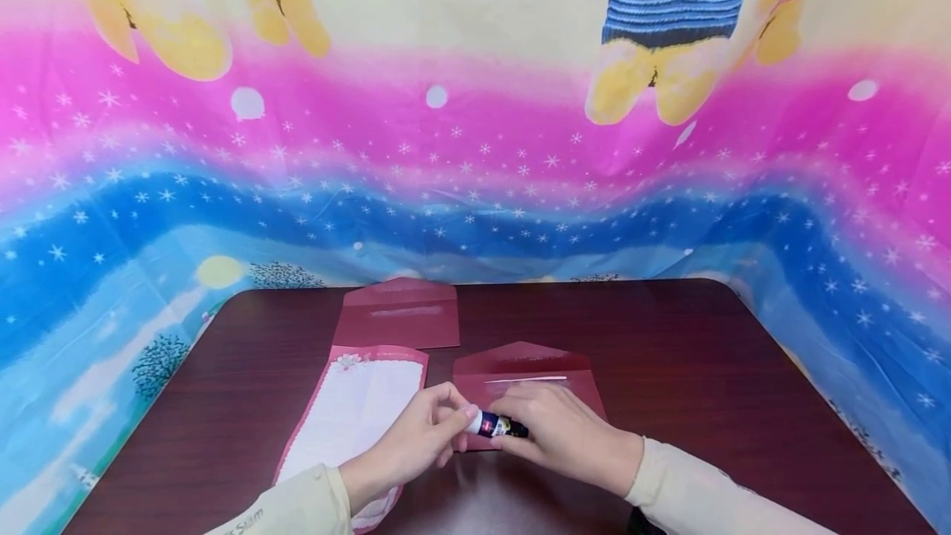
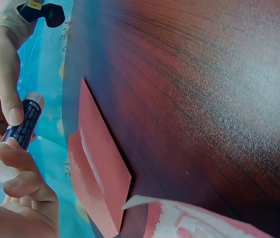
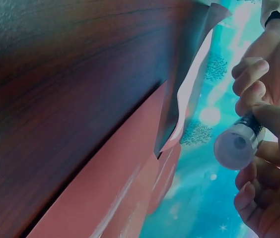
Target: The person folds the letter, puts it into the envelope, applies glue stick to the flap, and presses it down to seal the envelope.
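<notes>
A glue stick (image 1: 492, 425) with a dark label is held level between both hands over the near edge of a red envelope (image 1: 470, 366). My left hand (image 1: 416, 433) pinches its white cap end (image 2: 3, 172) between thumb and fingers. The other end is gripped by my right hand (image 1: 565, 436), thumb against the dark barrel (image 2: 27, 124). In the right wrist view the stick's round pale base (image 3: 233, 148) faces the camera. The envelope lies with its pointed flap up and away from me, and a whitish streak (image 1: 538, 379) runs across it.
Behind lies a second red envelope (image 1: 397, 333), flap raised and whitish smear across it. A white sheet with a red border (image 1: 349, 411) lies left of the near envelope, its edges curling up. The dark wooden table (image 1: 669, 337) meets a printed curtain (image 1: 475, 213) at the back.
</notes>
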The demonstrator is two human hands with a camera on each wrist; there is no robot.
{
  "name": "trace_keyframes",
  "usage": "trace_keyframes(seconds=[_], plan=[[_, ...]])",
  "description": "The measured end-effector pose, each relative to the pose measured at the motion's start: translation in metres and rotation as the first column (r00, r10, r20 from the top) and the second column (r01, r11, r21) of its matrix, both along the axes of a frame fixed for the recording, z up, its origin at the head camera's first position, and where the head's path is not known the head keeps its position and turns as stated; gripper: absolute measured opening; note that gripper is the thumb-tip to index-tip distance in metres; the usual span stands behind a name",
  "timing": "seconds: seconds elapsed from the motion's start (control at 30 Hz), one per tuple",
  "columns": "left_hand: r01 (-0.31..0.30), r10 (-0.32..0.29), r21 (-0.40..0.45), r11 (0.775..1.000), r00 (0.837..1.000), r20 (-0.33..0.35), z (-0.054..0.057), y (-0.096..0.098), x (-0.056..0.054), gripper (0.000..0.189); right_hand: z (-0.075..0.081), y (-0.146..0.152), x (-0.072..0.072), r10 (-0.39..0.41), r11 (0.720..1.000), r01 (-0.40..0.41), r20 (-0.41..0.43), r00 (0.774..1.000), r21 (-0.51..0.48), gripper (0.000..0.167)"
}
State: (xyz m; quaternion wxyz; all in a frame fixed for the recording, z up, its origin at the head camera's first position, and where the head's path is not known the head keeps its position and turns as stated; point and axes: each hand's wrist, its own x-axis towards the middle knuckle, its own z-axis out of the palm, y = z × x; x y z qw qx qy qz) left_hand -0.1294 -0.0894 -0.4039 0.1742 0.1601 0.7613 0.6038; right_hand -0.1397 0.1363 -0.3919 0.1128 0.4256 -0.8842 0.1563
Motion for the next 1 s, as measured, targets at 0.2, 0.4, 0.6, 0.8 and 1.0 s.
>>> trace_keyframes(seconds=[0.2, 0.4, 0.6, 0.8, 1.0], plan=[[0.040, -0.040, 0.014, 0.999, 0.998, -0.042, 0.002, -0.002, -0.002, 0.027, 0.002, 0.005, -0.002, -0.006, 1.000, 0.009, 0.142, 0.990, -0.022, 0.015], [0.014, -0.023, -0.076, 0.997, 0.994, -0.111, 0.005, -0.004, -0.005, 0.026, 0.003, 0.014, -0.002, -0.052, 0.997, 0.063, 0.229, 0.972, -0.041, 0.017], [-0.049, 0.014, -0.175, 0.983, 0.980, -0.197, 0.004, -0.002, -0.006, 0.017, 0.006, 0.025, -0.003, -0.106, 0.991, 0.124, 0.300, 0.948, -0.042, 0.018], [-0.108, 0.006, -0.311, 0.944, 0.950, -0.313, 0.005, 0.000, -0.006, 0.011, 0.007, 0.035, -0.004, -0.146, 0.985, 0.166, 0.309, 0.940, -0.038, 0.021], [-0.157, -0.029, -0.407, 0.900, 0.909, -0.415, 0.006, 0.000, -0.007, 0.009, 0.010, 0.048, -0.006, -0.191, 0.975, 0.220, 0.363, 0.912, -0.041, 0.024]])
